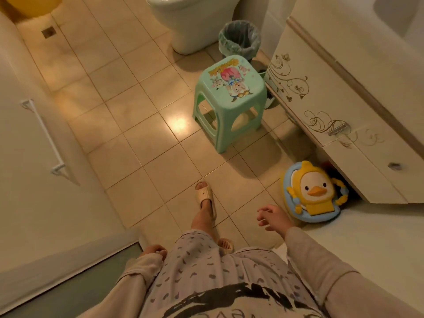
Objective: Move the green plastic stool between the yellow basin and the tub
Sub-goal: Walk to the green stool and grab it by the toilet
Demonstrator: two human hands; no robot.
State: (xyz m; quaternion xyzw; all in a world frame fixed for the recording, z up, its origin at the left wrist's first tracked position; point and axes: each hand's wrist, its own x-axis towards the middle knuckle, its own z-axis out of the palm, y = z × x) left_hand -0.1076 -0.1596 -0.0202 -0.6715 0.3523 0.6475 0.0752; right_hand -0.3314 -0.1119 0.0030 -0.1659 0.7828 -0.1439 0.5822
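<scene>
The green plastic stool [229, 99] with a cartoon picture on its seat stands upright on the tiled floor, next to the vanity cabinet and just in front of the waste bin. The yellow basin [34, 4] shows only partly at the top left corner. The white surface along the left may be the tub [34, 180]. My right hand [273, 218] hangs open over the floor, well short of the stool, holding nothing. My left hand [152, 250] rests by my hip, fingers curled, mostly hidden by the sleeve.
A white toilet [192, 21] stands at the back, with a lined waste bin [239, 40] beside it. The decorated vanity cabinet [344, 111] fills the right. A duck-shaped child seat [314, 193] leans against it. A floor drain [48, 32] lies near the basin.
</scene>
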